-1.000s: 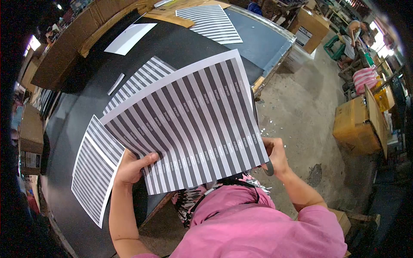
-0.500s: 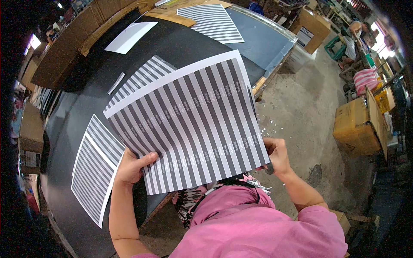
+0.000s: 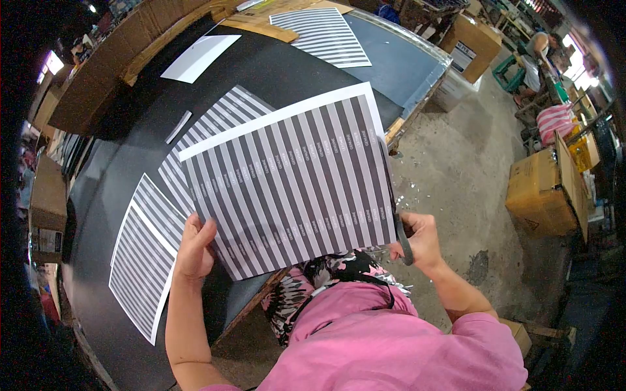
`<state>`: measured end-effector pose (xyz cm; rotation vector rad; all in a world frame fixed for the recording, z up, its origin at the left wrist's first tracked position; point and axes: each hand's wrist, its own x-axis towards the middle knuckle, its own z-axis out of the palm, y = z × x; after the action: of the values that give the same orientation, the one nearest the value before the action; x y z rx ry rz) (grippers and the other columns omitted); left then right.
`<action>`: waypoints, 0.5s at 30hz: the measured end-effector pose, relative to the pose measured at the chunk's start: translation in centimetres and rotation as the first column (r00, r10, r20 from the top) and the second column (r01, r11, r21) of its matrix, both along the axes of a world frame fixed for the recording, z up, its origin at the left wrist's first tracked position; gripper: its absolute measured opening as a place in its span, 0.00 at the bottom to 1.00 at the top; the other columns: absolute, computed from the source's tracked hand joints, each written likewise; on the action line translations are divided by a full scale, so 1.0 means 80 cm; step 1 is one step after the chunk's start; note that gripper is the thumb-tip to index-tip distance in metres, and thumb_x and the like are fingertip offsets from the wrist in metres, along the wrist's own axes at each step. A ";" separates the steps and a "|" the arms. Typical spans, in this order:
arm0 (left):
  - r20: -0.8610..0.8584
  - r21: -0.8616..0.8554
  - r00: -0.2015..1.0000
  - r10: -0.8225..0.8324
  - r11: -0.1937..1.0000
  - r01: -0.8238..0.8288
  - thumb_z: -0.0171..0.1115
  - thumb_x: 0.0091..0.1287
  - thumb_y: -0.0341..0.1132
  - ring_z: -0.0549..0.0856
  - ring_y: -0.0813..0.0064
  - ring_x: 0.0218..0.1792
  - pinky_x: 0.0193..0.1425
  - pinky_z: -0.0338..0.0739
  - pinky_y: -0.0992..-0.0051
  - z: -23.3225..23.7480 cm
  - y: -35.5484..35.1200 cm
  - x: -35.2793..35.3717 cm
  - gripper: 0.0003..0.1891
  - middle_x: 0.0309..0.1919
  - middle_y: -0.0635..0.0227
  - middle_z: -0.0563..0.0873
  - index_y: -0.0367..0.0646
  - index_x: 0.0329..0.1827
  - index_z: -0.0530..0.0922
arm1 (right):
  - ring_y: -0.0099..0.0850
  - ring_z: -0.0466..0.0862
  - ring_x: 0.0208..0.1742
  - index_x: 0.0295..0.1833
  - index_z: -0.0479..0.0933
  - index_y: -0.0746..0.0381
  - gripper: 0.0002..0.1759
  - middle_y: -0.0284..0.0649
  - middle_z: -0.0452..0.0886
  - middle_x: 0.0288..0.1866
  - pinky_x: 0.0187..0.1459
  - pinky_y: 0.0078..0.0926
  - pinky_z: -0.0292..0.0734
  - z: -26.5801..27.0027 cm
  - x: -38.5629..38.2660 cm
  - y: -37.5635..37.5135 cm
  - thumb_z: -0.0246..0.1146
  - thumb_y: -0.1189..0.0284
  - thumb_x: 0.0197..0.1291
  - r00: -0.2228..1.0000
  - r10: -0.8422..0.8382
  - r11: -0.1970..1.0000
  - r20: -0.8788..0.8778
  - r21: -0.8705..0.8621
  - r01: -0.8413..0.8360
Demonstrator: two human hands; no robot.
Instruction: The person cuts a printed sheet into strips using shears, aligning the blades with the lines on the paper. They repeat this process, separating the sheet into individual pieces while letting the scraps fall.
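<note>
I hold up a large sheet of grey and white striped labels (image 3: 293, 182) over the edge of a black table (image 3: 261, 65). My left hand (image 3: 193, 249) grips the sheet's lower left corner. My right hand (image 3: 417, 240) is closed on a pair of scissors (image 3: 403, 242) at the sheet's lower right edge, the blades lying along that edge. Most of the blades are hidden behind the paper.
More striped sheets lie on the table: one at the front left (image 3: 147, 257), one under the held sheet (image 3: 215, 124), one at the far end (image 3: 323, 32). A blank white sheet (image 3: 199, 57) lies at the back. Cardboard boxes (image 3: 544, 192) stand on the concrete floor at right, where a person (image 3: 536, 55) sits.
The held sheet has tilted and shifted right and down. My left thumb has slid off the sheet's face to its corner; my right hand with the scissors has moved slightly along the right edge.
</note>
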<state>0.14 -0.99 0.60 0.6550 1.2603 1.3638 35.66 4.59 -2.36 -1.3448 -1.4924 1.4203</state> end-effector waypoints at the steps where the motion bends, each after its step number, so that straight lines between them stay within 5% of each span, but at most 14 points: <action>1: -0.098 -0.092 0.995 0.033 0.995 -0.042 0.68 0.55 0.39 0.81 0.71 0.44 0.51 0.75 0.71 0.009 0.002 0.009 0.28 0.44 0.59 0.81 0.31 0.53 0.68 | 0.15 0.71 0.18 0.23 0.75 0.68 0.11 0.29 0.73 0.15 0.19 0.17 0.62 -0.006 0.001 -0.001 0.71 0.76 0.36 1.000 0.001 1.000 -0.001 0.001 -0.001; 3: -0.190 -0.131 0.981 0.038 0.989 -0.064 0.66 0.58 0.35 0.82 0.75 0.39 0.44 0.78 0.75 0.012 0.004 0.018 0.20 0.41 0.60 0.83 0.31 0.48 0.72 | 0.15 0.71 0.22 0.24 0.75 0.69 0.11 0.29 0.74 0.17 0.22 0.17 0.64 -0.018 0.002 -0.001 0.70 0.75 0.38 0.999 0.039 0.998 -0.009 0.057 -0.038; 15: -0.133 -0.064 0.987 -0.088 0.995 0.080 0.68 0.55 0.34 0.81 0.74 0.41 0.49 0.75 0.75 0.004 0.001 0.018 0.22 0.41 0.61 0.83 0.31 0.49 0.73 | 0.16 0.74 0.29 0.32 0.77 0.71 0.10 0.30 0.78 0.26 0.30 0.16 0.69 0.003 -0.019 0.018 0.67 0.75 0.46 0.994 -0.003 0.995 -0.114 0.096 0.014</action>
<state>1.59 -0.89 0.92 0.7624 1.3604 1.2255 34.16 5.99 -2.16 -1.1911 -1.4598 1.3779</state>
